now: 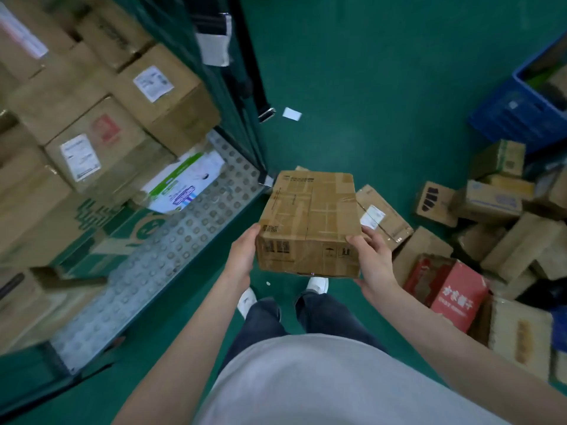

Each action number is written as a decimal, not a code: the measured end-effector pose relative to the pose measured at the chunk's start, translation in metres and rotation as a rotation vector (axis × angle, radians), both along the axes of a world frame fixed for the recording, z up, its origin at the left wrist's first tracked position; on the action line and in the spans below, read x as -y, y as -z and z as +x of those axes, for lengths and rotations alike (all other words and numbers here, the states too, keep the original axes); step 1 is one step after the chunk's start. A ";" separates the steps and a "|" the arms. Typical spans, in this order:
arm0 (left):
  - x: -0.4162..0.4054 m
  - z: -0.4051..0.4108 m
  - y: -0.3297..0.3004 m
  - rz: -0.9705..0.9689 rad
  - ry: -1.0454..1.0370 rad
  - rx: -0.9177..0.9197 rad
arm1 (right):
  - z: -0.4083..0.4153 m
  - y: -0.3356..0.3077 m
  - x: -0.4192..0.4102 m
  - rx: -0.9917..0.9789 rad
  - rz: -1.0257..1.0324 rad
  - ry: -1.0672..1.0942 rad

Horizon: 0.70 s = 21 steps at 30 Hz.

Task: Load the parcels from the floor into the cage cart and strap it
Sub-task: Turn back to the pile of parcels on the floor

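Taped parcel [310, 222] between both hands — fingers apparently curled around its near corners.

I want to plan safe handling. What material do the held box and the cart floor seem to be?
Held box: brown cardboard, matte, with glossy clear tape strips. Cart floor: likely metal, grey and slightly shiny, covered with raised round studs.

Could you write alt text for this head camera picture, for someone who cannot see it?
A person's left hand and right hand hold a taped cardboard box above a green floor. The cage cart, stacked with parcels, stands to the left; more boxes lie piled on the right.
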State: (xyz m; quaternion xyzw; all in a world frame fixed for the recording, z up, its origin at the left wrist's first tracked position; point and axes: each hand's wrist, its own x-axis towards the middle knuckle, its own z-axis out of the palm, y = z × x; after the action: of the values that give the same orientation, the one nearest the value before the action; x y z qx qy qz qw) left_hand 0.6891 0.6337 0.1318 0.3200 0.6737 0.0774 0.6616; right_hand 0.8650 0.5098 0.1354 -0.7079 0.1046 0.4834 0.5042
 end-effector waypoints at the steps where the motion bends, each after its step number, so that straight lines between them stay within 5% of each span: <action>1: 0.001 -0.015 -0.004 -0.046 -0.037 0.007 | -0.010 -0.001 -0.006 0.004 0.012 -0.052; 5: 0.003 -0.065 -0.013 -0.156 -0.153 0.080 | -0.047 -0.009 -0.027 0.028 0.094 -0.184; 12: -0.001 -0.186 -0.029 0.024 -0.372 0.246 | -0.149 -0.040 -0.071 0.099 0.259 -0.391; 21: -0.021 -0.354 -0.058 0.292 -0.476 0.238 | -0.310 -0.068 -0.122 0.129 0.435 -0.509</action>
State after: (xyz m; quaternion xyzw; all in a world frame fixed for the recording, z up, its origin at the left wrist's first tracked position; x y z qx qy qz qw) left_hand 0.3354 0.6548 0.1902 0.2337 0.6293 0.3632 0.6461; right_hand 0.5546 0.6314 0.2030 -0.6165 -0.2131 0.5588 0.5121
